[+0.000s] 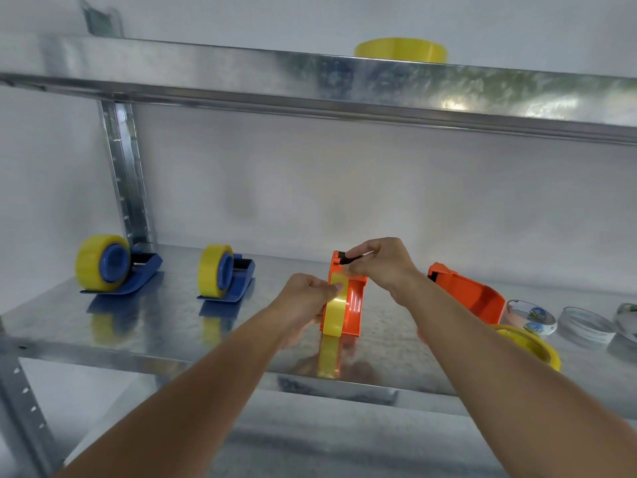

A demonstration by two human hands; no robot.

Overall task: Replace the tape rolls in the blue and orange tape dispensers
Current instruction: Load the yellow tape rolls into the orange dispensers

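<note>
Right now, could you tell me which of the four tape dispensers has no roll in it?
The orange dispenser on the right, beside the loose rolls, is empty. Both blue dispensers carry yellow rolls, and so does the orange one in the hands.

Head-worn camera looks forward and slightly down, close to metal shelf [179, 326].

The left hand [305, 303] covers the near side of the yellow roll [336, 313]. The right forearm hides part of another yellow roll [537, 346] lying right of the hands. Above them, the upper shelf's edge [241, 75] hides the lower part of a yellow roll [401, 50]. The farthest clear roll [628, 320] is cut off by the frame's right edge.
</note>
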